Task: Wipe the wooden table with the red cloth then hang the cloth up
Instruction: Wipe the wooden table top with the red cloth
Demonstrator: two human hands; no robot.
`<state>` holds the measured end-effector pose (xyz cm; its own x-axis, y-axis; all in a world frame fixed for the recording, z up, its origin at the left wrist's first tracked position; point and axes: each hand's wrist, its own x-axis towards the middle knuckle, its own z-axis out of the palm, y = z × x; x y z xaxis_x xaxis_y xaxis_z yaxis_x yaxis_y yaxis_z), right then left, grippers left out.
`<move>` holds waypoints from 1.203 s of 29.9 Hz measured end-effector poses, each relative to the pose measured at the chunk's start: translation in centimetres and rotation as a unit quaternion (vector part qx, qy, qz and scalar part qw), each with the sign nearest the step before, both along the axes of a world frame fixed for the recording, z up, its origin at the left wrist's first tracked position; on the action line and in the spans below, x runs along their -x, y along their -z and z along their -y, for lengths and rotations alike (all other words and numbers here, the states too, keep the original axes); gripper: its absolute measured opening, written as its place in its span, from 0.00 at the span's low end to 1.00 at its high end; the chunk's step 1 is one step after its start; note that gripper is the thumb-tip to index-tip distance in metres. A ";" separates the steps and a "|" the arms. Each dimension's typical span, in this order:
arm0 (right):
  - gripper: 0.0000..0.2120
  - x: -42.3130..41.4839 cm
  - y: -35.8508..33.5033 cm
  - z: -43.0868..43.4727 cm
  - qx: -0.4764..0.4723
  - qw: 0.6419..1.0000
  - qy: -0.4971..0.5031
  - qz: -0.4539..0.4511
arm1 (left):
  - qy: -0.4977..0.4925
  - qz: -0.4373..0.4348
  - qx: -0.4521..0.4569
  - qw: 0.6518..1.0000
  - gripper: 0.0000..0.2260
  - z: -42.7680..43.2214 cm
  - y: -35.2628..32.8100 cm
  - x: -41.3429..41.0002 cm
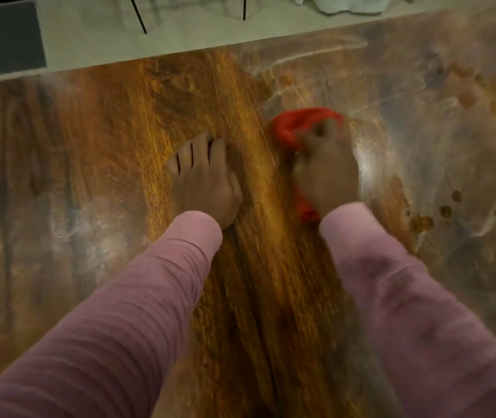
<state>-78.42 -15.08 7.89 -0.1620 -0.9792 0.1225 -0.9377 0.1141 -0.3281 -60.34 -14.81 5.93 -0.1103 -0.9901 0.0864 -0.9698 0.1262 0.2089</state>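
The wooden table (114,122) fills most of the view, its grain bright orange-brown in the middle. My left hand (206,179) lies flat on it, fingers straight and slightly spread, palm down. My right hand (326,170) is blurred and sits on top of the bunched red cloth (292,128), which sticks out beyond the fingers and below the wrist. Whether the fingers curl round the cloth is not clear through the blur. Both arms wear pink ribbed sleeves.
Dusty whitish film and smear trails (376,164) cover the table's right side, with brown spots (445,211) on it. The far table edge (150,60) borders a pale floor with thin black legs (139,16), a dark mat (4,34) and a white cloth heap (352,4).
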 end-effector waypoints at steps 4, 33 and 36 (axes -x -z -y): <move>0.17 4.0 -0.7 3.6 -0.011 0.983 0.181 0.009 | 0.003 -0.008 0.010 1.000 0.20 0.0 -0.1 0.2; 0.16 -4.0 -0.1 6.0 0.016 0.994 -0.104 0.012 | -0.036 0.000 0.017 0.999 0.20 5.7 0.3 0.3; 0.16 -0.2 -0.5 7.7 0.003 1.000 0.011 -0.003 | -0.033 -0.012 0.000 0.999 0.23 5.9 0.6 0.3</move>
